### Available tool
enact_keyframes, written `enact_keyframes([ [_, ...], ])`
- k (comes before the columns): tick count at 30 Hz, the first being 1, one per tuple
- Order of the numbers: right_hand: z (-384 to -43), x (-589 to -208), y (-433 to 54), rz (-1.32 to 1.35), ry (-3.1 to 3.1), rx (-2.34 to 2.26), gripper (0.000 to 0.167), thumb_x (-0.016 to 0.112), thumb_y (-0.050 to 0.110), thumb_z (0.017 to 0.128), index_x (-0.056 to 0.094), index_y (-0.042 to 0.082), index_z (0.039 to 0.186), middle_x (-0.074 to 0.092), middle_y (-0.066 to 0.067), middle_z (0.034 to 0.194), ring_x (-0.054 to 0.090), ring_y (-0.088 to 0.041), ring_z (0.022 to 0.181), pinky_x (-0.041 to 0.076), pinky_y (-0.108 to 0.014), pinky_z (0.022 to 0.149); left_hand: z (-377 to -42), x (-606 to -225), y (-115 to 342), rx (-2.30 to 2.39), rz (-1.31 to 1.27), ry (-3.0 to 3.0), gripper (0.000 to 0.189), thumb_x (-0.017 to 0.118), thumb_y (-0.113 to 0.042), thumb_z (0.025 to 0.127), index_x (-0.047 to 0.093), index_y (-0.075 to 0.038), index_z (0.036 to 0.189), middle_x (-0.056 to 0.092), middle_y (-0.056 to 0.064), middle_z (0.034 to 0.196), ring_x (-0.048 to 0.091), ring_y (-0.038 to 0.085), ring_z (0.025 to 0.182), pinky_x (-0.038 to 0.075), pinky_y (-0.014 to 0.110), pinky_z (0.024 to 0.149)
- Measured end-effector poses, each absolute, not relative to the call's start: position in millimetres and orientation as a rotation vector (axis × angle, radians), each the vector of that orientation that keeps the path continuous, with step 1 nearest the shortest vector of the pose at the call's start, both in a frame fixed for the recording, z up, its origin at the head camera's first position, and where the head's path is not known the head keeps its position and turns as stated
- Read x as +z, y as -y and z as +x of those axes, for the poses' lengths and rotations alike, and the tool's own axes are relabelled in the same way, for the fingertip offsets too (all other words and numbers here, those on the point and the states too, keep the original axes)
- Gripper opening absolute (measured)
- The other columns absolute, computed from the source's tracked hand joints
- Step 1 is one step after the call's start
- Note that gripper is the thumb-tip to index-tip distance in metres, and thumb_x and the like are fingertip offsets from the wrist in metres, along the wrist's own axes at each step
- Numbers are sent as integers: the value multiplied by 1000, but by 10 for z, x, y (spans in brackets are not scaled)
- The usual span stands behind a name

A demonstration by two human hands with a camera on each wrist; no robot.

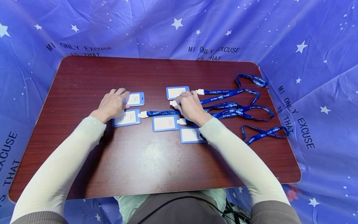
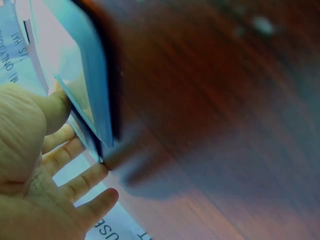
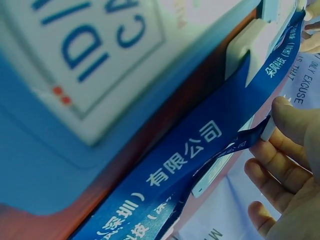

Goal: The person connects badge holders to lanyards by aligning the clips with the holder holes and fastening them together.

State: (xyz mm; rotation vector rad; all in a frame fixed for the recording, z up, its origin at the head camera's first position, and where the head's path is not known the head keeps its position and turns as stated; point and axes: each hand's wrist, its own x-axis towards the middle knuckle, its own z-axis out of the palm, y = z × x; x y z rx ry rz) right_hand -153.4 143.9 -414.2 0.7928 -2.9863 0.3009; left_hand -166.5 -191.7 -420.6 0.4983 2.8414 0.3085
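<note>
My left hand (image 1: 112, 104) holds a blue-framed ID card holder (image 1: 139, 99) at its left end, thumb along the near edge and fingers at the far side. No strap is attached to the slot at its right end. My right hand (image 1: 191, 107) pinches the white clip (image 1: 173, 103) of a blue lanyard (image 3: 255, 134) between thumb and forefinger. Just below the left hand lies another card holder (image 1: 131, 117), joined by a white clip (image 1: 144, 114) to a lanyard (image 1: 162, 113). Part of the pinched lanyard is hidden under the right hand.
More card holders lie nearby: one beyond the right hand (image 1: 174, 92), one mid-table (image 1: 165, 123), one partly under the right wrist (image 1: 190, 135). Blue lanyards (image 1: 232, 112) spread over the right side of the brown table (image 1: 134, 168). Starry blue cloth (image 1: 156, 28) surrounds it.
</note>
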Motion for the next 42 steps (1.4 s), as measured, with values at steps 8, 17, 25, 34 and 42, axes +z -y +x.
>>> enact_keyframes([
  [8, -1546, -4127, -1394, 794, 2995, 311, 16, 70, 26, 99, 75, 11, 102, 68, -3, 96, 58, -25, 106, 35, -47, 98, -1664, -4204, 1907, 314, 501, -2844, 62, 64, -18, 100, 40, 0, 154, 33, 23, 159, 31, 47, 141, 27, 64, 115],
  [17, -1570, -4143, -1307, 803, 3016, 294, 18, 70, 27, 99, 76, 12, 107, 71, -4, 104, 59, -25, 109, 36, -46, 99, -1677, -4215, 1916, 306, 492, -2847, 62, 65, -17, 99, 40, 0, 154, 33, 23, 159, 31, 47, 141, 27, 64, 115],
  [25, -1573, -4148, -1211, 819, 3018, 285, 22, 69, 27, 100, 76, 12, 113, 71, -3, 107, 58, -23, 104, 35, -44, 97, -1668, -4208, 1922, 315, 506, -2845, 63, 65, -17, 99, 40, 0, 154, 34, 23, 158, 31, 47, 142, 27, 64, 116],
  [34, -1577, -4147, -1107, 821, 3032, 251, 21, 69, 29, 100, 77, 14, 111, 72, -2, 106, 58, -23, 106, 36, -43, 95, -1675, -4199, 1912, 310, 509, -2831, 64, 65, -17, 99, 39, -1, 155, 33, 23, 159, 30, 46, 142, 26, 63, 117],
  [42, -1565, -4175, -1015, 818, 3029, 248, 22, 69, 29, 100, 77, 14, 113, 70, -1, 101, 57, -21, 102, 35, -41, 91, -1682, -4197, 1916, 301, 514, -2838, 64, 65, -17, 99, 40, 0, 154, 34, 23, 158, 31, 46, 142, 27, 63, 116],
])
